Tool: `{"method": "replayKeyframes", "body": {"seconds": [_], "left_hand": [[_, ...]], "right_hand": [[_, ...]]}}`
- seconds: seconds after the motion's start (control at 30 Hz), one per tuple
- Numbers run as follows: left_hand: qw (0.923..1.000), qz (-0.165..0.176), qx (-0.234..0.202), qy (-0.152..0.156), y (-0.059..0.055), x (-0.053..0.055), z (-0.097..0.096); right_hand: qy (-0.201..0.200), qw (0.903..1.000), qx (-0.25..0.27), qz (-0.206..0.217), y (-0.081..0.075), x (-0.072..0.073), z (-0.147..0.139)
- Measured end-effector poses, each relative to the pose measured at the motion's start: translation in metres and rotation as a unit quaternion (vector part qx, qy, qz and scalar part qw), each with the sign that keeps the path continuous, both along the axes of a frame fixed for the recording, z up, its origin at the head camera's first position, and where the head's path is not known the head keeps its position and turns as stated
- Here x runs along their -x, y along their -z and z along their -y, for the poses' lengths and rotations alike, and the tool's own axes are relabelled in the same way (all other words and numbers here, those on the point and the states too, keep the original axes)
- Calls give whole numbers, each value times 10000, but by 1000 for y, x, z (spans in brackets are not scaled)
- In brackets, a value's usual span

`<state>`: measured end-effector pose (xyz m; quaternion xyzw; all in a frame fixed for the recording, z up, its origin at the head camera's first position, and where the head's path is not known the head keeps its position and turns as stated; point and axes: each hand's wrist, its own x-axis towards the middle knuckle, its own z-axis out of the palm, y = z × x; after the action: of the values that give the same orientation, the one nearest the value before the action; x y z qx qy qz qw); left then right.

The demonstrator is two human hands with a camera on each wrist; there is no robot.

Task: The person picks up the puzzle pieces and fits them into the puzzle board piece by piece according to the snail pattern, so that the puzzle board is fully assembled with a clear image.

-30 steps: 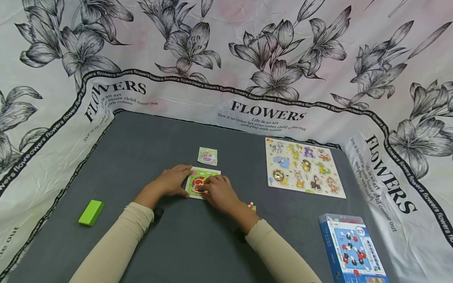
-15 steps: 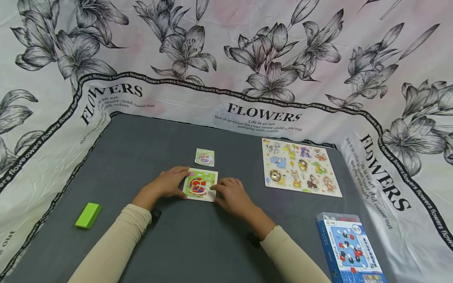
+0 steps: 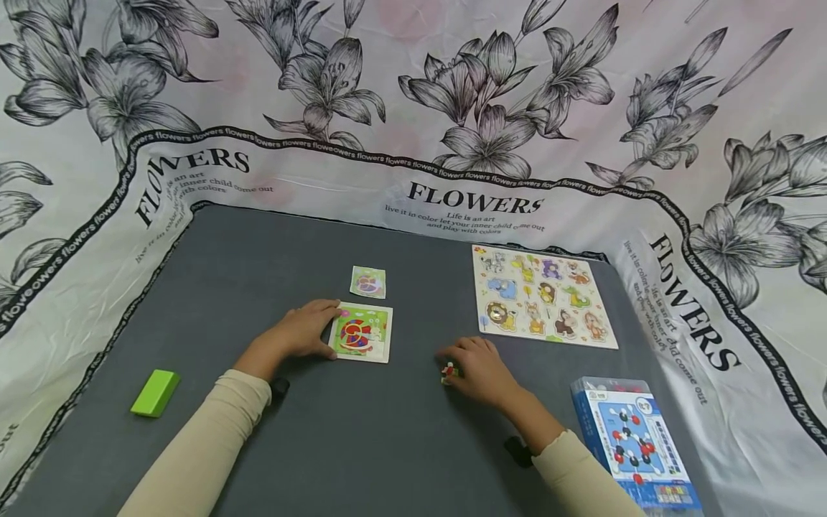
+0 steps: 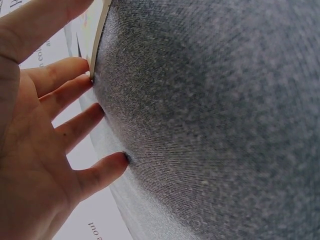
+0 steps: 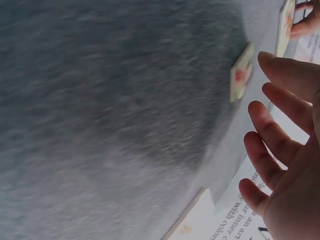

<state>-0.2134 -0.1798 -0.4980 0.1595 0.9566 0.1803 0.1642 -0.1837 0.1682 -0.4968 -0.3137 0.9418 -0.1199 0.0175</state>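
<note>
My left hand (image 3: 296, 332) rests at the left edge of a small square puzzle board (image 3: 381, 352) with a red and purple picture on green. In the left wrist view its fingers are spread, and the fingertips (image 4: 82, 64) meet the pale edge of the board. My right hand (image 3: 486, 372) is over a small puzzle piece (image 3: 449, 372) with red and green print, lying right of the board. From the right wrist, the piece (image 5: 241, 76) shows just beyond the thumb and loosely bent fingers, with a gap between them.
Behind the board lies a small picture card (image 3: 368, 282). An animal puzzle board (image 3: 543, 298) is at the back right. A blue molecule-kit box (image 3: 639, 445) stands at the right edge, a green block (image 3: 155, 393) at the left. Flowered cloth (image 3: 478, 197) borders the grey tabletop (image 3: 271, 244).
My right hand has left the puzzle board and moved right to the loose puzzle piece. My left hand has stayed at the board's left edge. The whole head view has shifted slightly.
</note>
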Motion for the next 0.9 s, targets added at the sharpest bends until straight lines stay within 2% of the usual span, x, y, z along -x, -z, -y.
{"method": "replayKeyframes", "body": {"seconds": [0.17,0.5,0.7,0.9], "left_hand": [[10000,-49,37,6,2,1,2],[10000,4,25,17,-1,0,1],[10000,-4,28,-28,-4,-1,0],[10000,-77,37,24,-3,-2,1]], "right_hand": [[-123,9999,-71,-36,4,-1,-7],[-202,9997,8,-134,8,-2,-10],[-332,9991,88,-257,4,2,2],[-532,9981,133,-281,0,9,27]]}}
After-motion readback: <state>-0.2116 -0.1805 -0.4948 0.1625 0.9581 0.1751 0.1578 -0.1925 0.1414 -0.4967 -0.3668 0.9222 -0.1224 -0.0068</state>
